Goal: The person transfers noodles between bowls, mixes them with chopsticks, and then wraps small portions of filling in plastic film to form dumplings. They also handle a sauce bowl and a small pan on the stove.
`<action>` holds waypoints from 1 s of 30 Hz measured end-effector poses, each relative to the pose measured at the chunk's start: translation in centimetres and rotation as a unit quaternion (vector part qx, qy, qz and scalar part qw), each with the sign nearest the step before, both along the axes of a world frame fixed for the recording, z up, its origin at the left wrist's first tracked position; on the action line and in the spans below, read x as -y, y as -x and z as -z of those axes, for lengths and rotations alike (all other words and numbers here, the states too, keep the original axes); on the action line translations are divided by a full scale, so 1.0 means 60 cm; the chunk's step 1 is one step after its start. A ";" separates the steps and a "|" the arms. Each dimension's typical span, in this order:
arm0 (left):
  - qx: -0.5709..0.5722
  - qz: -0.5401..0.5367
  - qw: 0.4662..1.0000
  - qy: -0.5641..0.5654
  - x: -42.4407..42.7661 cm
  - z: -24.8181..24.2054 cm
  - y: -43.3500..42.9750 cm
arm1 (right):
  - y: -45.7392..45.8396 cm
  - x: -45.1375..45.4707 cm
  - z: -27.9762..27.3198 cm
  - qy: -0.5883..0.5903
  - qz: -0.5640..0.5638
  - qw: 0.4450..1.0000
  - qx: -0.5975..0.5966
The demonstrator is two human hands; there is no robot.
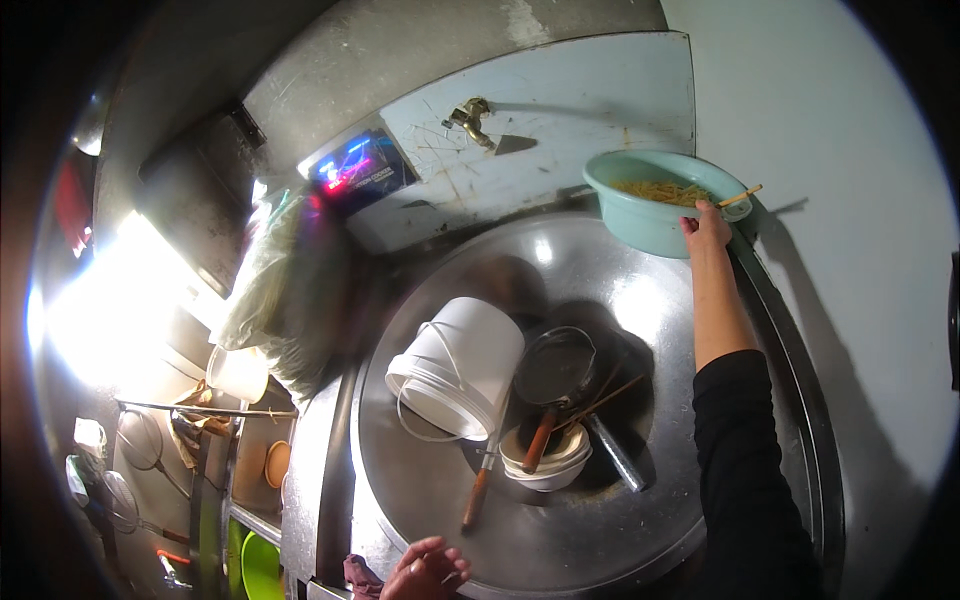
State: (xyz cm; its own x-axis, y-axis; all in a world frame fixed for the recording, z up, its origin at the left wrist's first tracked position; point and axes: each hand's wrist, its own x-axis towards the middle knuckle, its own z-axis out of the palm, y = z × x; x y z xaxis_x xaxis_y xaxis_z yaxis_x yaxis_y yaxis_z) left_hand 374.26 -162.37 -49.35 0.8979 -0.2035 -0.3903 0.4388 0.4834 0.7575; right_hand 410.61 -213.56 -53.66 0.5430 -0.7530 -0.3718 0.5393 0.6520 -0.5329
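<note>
My right hand (708, 223) grips the near right rim of a pale green plastic basin (645, 221), where a thin wooden stick (741, 196) lies across the edge. Yellowish shreds of food (667, 193) fill part of the basin, which stands at the far right edge of a wide metal wok (585, 525). Over the wok's near edge, my left hand (427, 568) is empty with its fingers loosely bent. Inside the wok lie a tipped white plastic bucket (469, 345), a dark pan (556, 367) with a wooden handle, and stacked white bowls (551, 476).
A brass tap (472, 121) juts from the wall behind the wok. A filled plastic bag (289, 292) stands left, beside a printed box (367, 172). Wire strainers (124, 499) hang at lower left, near a green container (261, 566). A pale wall rises at the right.
</note>
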 end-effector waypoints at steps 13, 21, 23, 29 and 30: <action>0.016 0.184 0.963 0.196 0.260 0.034 -0.184 | 0.612 -0.105 -0.102 0.131 -0.134 0.982 0.017; 0.144 -0.030 0.985 0.095 -0.010 -0.065 0.064 | 0.843 -0.305 -0.174 0.316 -0.291 0.900 -0.075; 0.097 -0.080 0.988 0.093 -0.086 -0.081 0.129 | 0.840 -0.364 -0.177 0.331 -0.337 0.879 -0.065; 0.195 -0.255 0.946 0.034 -0.313 -0.073 0.328 | 0.738 -0.612 -0.115 0.383 -0.364 0.849 -0.020; 0.195 -0.285 0.938 0.025 -0.340 -0.071 0.357 | 0.734 -0.654 -0.107 0.373 -0.374 0.849 0.003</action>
State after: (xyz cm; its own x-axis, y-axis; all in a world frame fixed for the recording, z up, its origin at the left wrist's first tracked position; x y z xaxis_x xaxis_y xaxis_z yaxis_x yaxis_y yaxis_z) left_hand 352.81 -141.98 -45.07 0.9387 0.3444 -0.0128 -0.2075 0.5947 0.7767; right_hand 366.54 -174.33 -47.24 0.9734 -0.2209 0.0614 0.1268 0.2956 -0.9469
